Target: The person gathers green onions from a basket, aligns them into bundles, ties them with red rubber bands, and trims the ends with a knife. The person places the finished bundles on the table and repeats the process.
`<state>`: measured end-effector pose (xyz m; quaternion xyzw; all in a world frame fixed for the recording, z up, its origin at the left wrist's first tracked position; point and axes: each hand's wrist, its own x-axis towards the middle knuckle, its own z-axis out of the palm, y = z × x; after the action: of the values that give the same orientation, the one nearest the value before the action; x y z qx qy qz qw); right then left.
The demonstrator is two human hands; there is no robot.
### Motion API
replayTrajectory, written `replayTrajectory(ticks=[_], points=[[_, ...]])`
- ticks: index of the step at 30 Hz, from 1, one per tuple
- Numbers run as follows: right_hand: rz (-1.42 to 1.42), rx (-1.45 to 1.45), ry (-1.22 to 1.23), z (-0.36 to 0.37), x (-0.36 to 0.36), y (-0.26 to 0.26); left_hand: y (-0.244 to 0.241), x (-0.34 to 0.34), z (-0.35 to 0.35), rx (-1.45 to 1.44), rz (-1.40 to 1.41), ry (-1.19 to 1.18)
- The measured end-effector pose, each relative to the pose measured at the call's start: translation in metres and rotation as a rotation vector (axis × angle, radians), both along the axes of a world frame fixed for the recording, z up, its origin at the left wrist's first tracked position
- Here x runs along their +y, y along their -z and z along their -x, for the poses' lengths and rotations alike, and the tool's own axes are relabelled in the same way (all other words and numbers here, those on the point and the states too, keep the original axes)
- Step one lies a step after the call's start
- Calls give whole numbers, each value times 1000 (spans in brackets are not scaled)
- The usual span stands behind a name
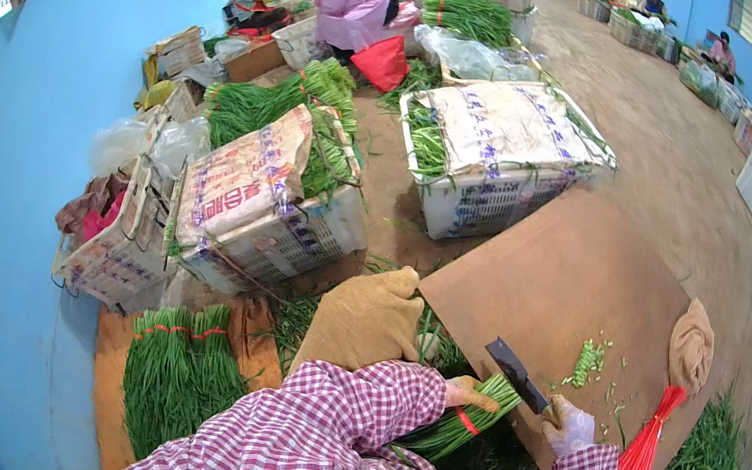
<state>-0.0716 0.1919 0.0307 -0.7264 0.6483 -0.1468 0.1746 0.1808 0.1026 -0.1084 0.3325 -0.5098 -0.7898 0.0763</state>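
My left hand (471, 394) grips a bundle of green garlic chives (444, 435), bound with a red tie (466, 420). The pale cut ends rest at the near edge of a brown board (561, 263). In my right hand (568, 426), which wears a thin clear glove, is the handle of a dark-bladed cleaver (516, 373). Its blade lies right beside the bundle's ends, over the board. Short trimmed stem pieces (588, 363) are scattered on the board to the right. A hank of red ties (649, 465) hangs over the board's right edge, near a bunched brown cloth (691, 348).
Tied chive bundles (181, 366) lie on an orange-brown sheet (111, 370) at left. Sack-covered crates of chives stand ahead, one left (273, 241) and one centre (490, 201). Loose chives (695, 465) lie at right. A person in pink (352, 5) bends over farther back.
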Motion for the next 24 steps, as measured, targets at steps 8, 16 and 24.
replayTrajectory(ticks=[8, 16, 24], points=[[-96, 127, -46, -14, -13, 23, -4, 1, 6, 4, 42, 5], [-67, 71, 124, -15, -6, 39, -26, 9, 9, 17, 69, 110], [143, 116, 545, 57, 8, 52, -108, 20, -10, 299, 151, 55]])
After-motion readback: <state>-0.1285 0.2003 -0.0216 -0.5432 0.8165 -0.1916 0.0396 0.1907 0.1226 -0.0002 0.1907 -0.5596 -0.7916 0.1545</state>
